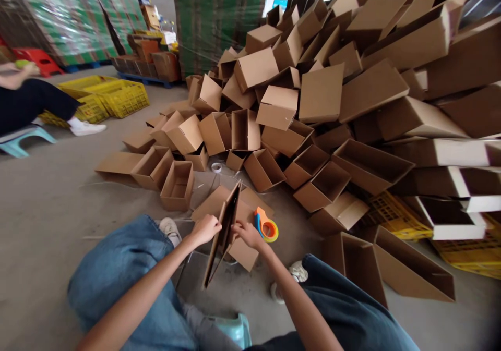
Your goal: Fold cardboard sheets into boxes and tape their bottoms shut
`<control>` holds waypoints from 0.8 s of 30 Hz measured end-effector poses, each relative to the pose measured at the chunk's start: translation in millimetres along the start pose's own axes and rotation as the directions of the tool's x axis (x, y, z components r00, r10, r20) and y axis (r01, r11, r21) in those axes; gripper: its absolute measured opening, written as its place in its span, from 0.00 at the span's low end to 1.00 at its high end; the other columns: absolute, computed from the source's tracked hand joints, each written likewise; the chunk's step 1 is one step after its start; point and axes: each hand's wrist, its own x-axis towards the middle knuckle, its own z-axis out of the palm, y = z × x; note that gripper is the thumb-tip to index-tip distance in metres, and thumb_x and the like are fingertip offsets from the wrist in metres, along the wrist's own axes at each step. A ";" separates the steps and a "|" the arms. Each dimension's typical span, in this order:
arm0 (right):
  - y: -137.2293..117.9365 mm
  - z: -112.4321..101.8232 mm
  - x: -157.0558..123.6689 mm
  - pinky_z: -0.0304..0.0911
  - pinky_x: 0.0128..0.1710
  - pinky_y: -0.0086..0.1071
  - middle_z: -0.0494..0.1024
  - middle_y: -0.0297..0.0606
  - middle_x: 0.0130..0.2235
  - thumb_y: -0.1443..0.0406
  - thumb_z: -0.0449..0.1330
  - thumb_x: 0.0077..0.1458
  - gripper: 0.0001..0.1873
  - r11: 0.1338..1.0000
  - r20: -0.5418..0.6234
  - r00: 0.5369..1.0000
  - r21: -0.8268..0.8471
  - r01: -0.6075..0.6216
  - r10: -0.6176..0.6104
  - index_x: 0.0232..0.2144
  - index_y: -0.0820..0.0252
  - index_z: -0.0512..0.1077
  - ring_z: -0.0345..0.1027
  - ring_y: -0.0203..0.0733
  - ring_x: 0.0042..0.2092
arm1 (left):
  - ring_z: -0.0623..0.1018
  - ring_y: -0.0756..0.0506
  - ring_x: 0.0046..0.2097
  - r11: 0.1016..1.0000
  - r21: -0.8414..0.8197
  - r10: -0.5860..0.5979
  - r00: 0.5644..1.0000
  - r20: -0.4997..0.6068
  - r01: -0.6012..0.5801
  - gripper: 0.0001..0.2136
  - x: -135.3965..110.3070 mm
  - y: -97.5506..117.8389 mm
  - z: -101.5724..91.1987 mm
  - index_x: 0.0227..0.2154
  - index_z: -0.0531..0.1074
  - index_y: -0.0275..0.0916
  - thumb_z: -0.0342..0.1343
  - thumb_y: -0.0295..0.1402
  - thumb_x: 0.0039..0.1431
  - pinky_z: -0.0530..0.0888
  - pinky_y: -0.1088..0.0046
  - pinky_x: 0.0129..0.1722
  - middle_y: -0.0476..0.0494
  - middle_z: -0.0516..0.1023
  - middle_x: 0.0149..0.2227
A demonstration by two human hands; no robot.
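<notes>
Between my hands a partly flattened cardboard box (224,231) stands on edge, its walls slightly parted. My left hand (206,229) is closed on its left wall. On the other side, my right hand (246,233) has its fingers bent against the right wall, gripping it near the opening. Loose cardboard flaps (243,253) spread out around and under the box. Just right of my right hand lies an orange and blue tape dispenser (266,226) with a yellow roll. A small white tape roll (216,168) sits on the floor beyond the box.
A tall heap of open cardboard boxes (321,93) rises ahead and to the right. Yellow crates (121,98) stand at the left, near a seated person (35,103) on a light blue stool (29,140). Wrapped green stacks (219,22) are behind. A teal stool (235,330) is beneath me.
</notes>
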 end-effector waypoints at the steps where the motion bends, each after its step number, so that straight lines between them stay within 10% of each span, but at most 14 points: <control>1: -2.2 -6.8 -3.4 0.62 0.40 0.30 0.79 0.38 0.35 0.57 0.48 0.62 0.18 0.995 -0.005 1.000 -0.101 -0.004 0.004 0.42 0.60 0.72 0.74 0.40 0.38 | 0.80 0.44 0.38 0.999 0.004 -0.046 0.998 -0.043 0.046 0.16 1.5 -5.9 -5.5 0.28 0.78 0.35 0.46 0.34 0.60 0.65 0.75 0.31 0.34 0.82 0.34; 8: -5.8 -53.6 -29.4 0.61 0.38 0.32 0.79 0.44 0.41 0.61 0.42 0.65 0.18 0.729 -0.105 0.994 -0.680 -0.078 0.009 0.46 0.57 0.70 0.74 0.46 0.43 | 0.81 0.42 0.36 0.900 -0.349 -0.346 0.914 -0.210 0.261 0.18 5.2 -39.1 -28.2 0.25 0.78 0.37 0.47 0.39 0.59 0.69 0.75 0.33 0.39 0.81 0.26; 16: 6.1 -68.1 -32.3 0.63 0.35 0.32 0.80 0.45 0.39 0.62 0.41 0.66 0.19 0.627 -0.188 0.982 -0.766 -0.140 -0.009 0.53 0.55 0.65 0.76 0.49 0.41 | 0.80 0.43 0.31 0.734 -0.653 -0.392 0.903 -0.178 0.189 0.16 -18.8 -13.3 34.5 0.19 0.73 0.38 0.50 0.42 0.55 0.71 0.72 0.34 0.43 0.79 0.23; 21: 14.1 -60.8 -24.6 0.63 0.36 0.31 0.80 0.44 0.40 0.62 0.41 0.67 0.19 0.661 -0.217 0.975 -0.727 -0.187 0.037 0.54 0.53 0.64 0.76 0.47 0.43 | 0.76 0.36 0.48 0.701 -0.665 -0.570 0.764 -0.304 0.258 0.29 -18.6 -10.8 64.0 0.46 0.67 0.31 0.63 0.43 0.43 0.70 0.60 0.48 0.33 0.76 0.44; 24: 14.5 -55.6 -20.7 0.63 0.37 0.32 0.80 0.44 0.40 0.61 0.41 0.67 0.18 0.695 -0.194 0.981 -0.706 -0.137 -0.004 0.52 0.53 0.65 0.75 0.48 0.43 | 0.61 0.33 0.63 0.810 -0.575 -0.444 0.758 -0.478 0.113 0.45 -9.8 -14.2 59.3 0.59 0.53 0.30 0.67 0.42 0.38 0.59 0.55 0.60 0.26 0.61 0.60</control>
